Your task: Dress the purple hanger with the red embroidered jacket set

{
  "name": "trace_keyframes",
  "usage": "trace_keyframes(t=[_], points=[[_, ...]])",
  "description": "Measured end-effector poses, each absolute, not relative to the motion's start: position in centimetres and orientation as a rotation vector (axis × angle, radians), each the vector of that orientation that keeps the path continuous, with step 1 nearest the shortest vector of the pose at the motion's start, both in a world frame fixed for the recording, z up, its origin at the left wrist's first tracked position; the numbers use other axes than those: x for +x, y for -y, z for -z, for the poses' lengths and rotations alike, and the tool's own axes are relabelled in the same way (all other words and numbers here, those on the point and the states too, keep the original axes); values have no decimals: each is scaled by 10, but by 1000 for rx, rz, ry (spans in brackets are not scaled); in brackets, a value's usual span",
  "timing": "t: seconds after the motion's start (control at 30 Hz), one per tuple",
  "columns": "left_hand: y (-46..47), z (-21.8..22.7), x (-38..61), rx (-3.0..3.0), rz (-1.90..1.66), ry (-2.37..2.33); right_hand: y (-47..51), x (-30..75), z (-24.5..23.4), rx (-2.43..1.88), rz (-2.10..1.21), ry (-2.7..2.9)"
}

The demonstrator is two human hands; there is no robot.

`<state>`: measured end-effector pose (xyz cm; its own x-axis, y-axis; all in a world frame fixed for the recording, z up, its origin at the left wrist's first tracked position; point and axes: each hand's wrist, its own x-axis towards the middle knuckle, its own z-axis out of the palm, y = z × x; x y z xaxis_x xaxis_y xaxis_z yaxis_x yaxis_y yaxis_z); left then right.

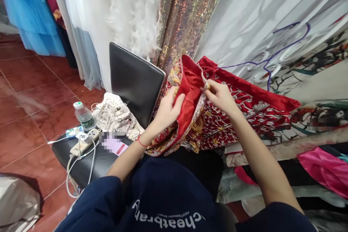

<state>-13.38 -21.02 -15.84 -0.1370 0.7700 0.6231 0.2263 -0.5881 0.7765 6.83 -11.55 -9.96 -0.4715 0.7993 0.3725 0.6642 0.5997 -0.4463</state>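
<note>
A red garment with gold and white embroidery [239, 112] lies across my lap and over the pile of cloth to the right. Its plain red lining [190, 79] is turned up toward me. My left hand [167, 110] grips a fold of this lining from below, thumb pressed on the cloth. My right hand [219, 94] pinches the embroidered edge of the same garment just right of the fold, fingers closed on it. A red cord circles my left wrist.
A black chair [136, 79] on my left carries a patterned white bag [115, 116], a water bottle [83, 116], a power strip with white cables [84, 143] and a phone. White, sequined and blue gowns hang behind. A pink cloth [323, 168] lies lower right.
</note>
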Motion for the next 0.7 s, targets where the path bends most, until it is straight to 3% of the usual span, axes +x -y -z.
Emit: trace_keyframes(t=[0.07, 0.13, 0.23, 0.33, 0.4, 0.53, 0.7], points=[[206, 156, -143, 1664, -1840, -1090, 92, 76, 92, -1417, 42, 2338], [203, 154, -148, 1612, -1858, -1125, 69, 75, 85, -1639, 196, 2464], [203, 151, -148, 1573, -1845, -1254, 40, 53, 86, -1714, 7, 2661], [207, 150, -139, 1585, -1810, -1311, 18, 14, 101, -1594, -609, 2616], [211, 150, -133, 1632, -1752, -1321, 3, -11, 113, -1432, -761, 2543], [211, 152, -125, 1808, -1597, -1370, -35, -35, 116, -1041, -679, 2484], [192, 161, -122, 2035, -1508, -1460, -80, -10, 59, -781, -286, 2211]])
